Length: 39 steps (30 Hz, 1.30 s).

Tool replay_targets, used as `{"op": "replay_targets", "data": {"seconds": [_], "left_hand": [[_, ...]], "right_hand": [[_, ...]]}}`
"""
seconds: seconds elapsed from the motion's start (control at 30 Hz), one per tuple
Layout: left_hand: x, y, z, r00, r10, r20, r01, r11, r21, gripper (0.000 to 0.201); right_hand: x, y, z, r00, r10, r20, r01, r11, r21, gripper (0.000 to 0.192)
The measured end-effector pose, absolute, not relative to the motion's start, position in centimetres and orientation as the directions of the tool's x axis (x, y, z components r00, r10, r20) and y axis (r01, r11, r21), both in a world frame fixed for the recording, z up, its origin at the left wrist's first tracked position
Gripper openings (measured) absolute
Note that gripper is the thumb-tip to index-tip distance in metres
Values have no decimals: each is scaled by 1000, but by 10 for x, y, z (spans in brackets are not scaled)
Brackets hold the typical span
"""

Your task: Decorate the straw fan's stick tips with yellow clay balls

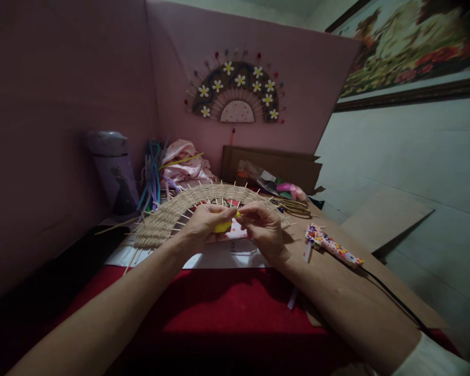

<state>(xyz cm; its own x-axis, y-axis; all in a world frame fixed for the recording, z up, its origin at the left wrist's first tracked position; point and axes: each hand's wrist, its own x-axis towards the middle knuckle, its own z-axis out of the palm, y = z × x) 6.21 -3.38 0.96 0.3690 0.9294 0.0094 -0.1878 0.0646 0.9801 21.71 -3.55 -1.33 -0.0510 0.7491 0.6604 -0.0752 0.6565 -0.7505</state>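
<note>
Dim, warm light from above; dark foreground shadows, soft focus (edges bend outward, wide-angle).

A yellow piece (223, 226) sits between the hands. The woven fan (168, 216) is straw-tan with pale sticks. The cloth (219, 303) below is deep red, the walls (62, 104) dusty pink. The wall fan (237, 91) is dark with white, yellow-centred flowers and a pink dotted middle. The glue gun (331, 244) carries multicoloured dots on white. The flask (113, 172) is lilac.
</note>
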Motion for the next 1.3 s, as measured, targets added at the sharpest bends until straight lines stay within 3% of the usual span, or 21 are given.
{"op": "replay_targets", "data": {"seconds": [0.27, 0.43, 0.67, 1.03, 1.3], "left_hand": [[65, -34, 11, 298, 955, 4, -184, 54, 981, 39], [64, -34, 12, 292, 956, 5, -177, 49, 983, 36], [66, -37, 14, 315, 949, 23, -157, 28, 987, 41], [66, -37, 16, 286, 958, 23, -152, 22, 988, 33], [65, -37, 16, 314, 949, 8, -156, 43, 987, 36]], "right_hand": [[218, -38, -14, -28, 717, 696, 62, 696, -715, 10], [219, -40, -14, -86, 721, 688, 92, 693, -715, 16], [219, -36, -15, -46, 667, 744, 129, 742, -658, 9], [220, -36, -17, -83, 744, 663, 92, 669, -738, 14], [220, -36, -17, -103, 743, 662, 111, 669, -734, 13]]}}
